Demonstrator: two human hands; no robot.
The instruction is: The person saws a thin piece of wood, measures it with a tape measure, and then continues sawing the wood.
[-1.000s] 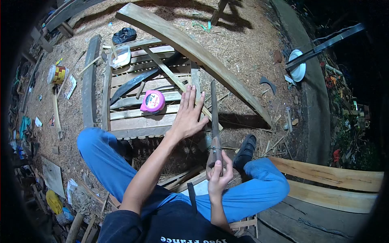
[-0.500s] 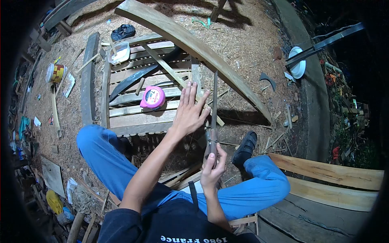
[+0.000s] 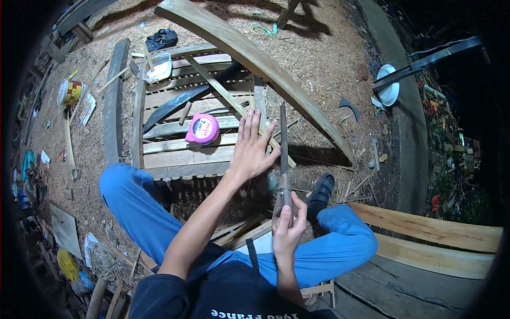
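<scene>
My left hand (image 3: 251, 146) is spread flat, palm down, at the right end of the slatted wooden crate, over a thin wooden strip (image 3: 220, 87) lying aslant on it. My right hand (image 3: 289, 226) is closed around the wooden handle of a long, narrow dark-bladed tool (image 3: 284, 138), its blade pointing away from me. Just right of my left fingers runs that blade; whether they touch is unclear. A pink tape measure (image 3: 202, 129) rests on the slats (image 3: 186, 159), left of my left hand. Beyond it lie a short wooden peg (image 3: 185, 114) and a dark curved blade (image 3: 175, 106).
A long curved wooden beam (image 3: 255, 64) arches over the crate's far right. A plastic tub (image 3: 158, 69) and black bag (image 3: 161, 40) sit at the far left corner. Planks (image 3: 425, 226) lie to my right, and a white basin (image 3: 389, 85) stands beyond.
My right hand has shifted slightly right and toward me, drawing the bladed tool with it. My left hand stays spread in nearly the same place.
</scene>
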